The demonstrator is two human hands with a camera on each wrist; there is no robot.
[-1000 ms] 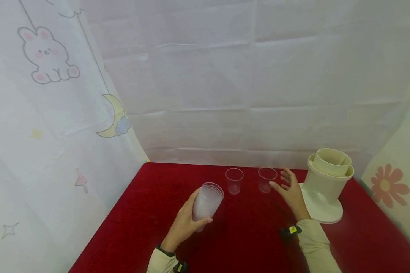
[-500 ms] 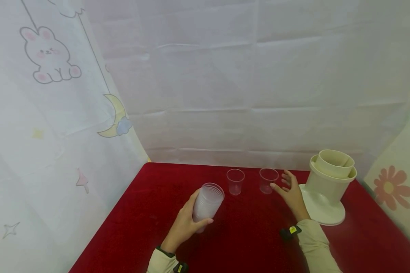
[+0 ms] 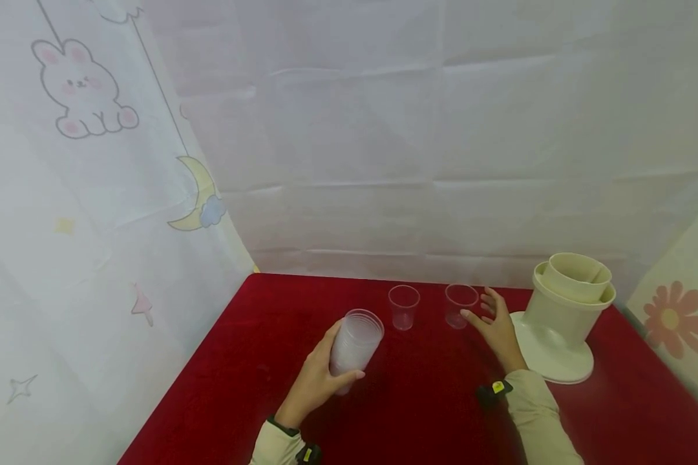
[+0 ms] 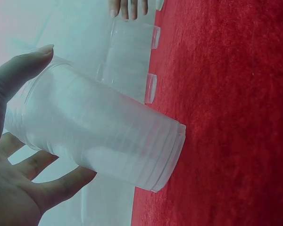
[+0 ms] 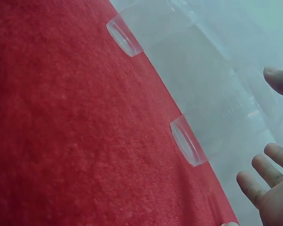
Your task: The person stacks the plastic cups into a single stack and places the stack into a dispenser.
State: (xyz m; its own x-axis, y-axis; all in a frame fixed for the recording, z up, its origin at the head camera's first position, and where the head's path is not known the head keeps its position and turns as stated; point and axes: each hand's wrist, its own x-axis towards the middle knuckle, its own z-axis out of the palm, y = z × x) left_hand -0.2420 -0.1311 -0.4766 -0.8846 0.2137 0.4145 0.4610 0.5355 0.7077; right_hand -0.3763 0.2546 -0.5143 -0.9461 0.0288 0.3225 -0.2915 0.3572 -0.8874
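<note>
My left hand [image 3: 314,378] grips a stack of nested clear plastic cups [image 3: 355,345], tilted with the mouths up and to the right. In the left wrist view the thumb lies over the rims of the stack [image 4: 99,127], and the fingers curl beneath it. Two single clear cups stand upright on the red cloth, a left one [image 3: 404,309] and a right one [image 3: 458,307]. My right hand [image 3: 497,329] is beside the right cup, thumb and fingers spread. In the right wrist view, a gap shows between those fingers [image 5: 269,172] and the cup [image 5: 193,141].
A cream plastic stand [image 3: 564,316] with a round base and nested tubes is right of my right hand. The red cloth [image 3: 238,361] covers the table, whose far edge meets a pale hanging sheet [image 3: 349,161]. A printed sheet [image 3: 93,258] hangs at the left.
The head view has shifted slightly, so the cups and cream stand appear a little further right. Both hands keep their poses; the stack stays in my left hand.
</note>
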